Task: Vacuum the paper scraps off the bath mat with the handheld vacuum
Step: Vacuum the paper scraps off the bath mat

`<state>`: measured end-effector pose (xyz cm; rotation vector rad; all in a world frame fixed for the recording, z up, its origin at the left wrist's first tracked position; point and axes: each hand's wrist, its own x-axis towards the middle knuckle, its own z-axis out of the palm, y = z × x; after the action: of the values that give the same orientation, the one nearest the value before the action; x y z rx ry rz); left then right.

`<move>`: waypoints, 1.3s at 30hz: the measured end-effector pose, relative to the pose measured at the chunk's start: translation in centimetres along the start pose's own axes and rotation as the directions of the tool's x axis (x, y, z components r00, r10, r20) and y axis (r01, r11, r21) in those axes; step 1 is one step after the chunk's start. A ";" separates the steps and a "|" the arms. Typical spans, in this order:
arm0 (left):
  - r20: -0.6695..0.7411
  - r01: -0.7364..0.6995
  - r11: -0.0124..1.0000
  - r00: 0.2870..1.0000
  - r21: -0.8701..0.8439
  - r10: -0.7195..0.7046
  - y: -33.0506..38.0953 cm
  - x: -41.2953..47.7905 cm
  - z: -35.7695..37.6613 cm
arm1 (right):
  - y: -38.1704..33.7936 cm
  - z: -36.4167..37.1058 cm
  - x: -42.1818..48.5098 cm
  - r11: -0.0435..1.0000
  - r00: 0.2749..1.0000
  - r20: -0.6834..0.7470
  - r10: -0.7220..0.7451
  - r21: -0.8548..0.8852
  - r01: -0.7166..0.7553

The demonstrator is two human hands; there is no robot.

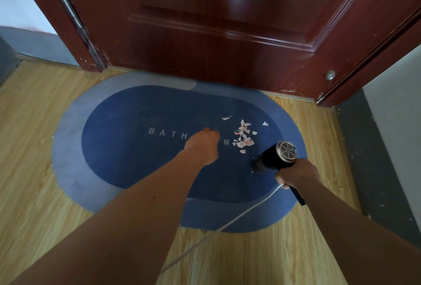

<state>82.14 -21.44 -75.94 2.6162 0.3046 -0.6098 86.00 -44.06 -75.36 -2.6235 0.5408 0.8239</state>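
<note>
Right hand [296, 175] clamped on handheld vacuum [275, 157] handle, lower right, nozzle down on bath mat [136, 148] just short of paper scraps [243, 136] right of centre; left hand [202, 143] mid-frame on mat, fingers curled, contents untellable; approach step, next likely calls for nozzle pushed up-frame through pile.

We see one bath mat [136, 159], one handheld vacuum [275, 159] and one door [216, 23]. We count perhaps fifteen paper scraps [243, 136], some overlapping.
</note>
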 end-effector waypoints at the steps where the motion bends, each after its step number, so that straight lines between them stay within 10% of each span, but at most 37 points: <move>1: 0.003 -0.003 1.000 1.000 0.001 0.003 0.1 0.0 0.1 | 0.2 -0.1 0.1 1.000 1.000 -0.017 0.000 0.029 0.000; 39: 0.045 -0.033 0.999 0.998 0.012 0.033 0.5 1.6 2.3 | -1.7 2.4 1.8 0.956 0.996 -0.048 -0.069 0.283 0.080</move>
<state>82.86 -22.74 -78.43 2.6104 0.2438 -0.6597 87.01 -42.01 -77.99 -2.3830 0.5236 0.6228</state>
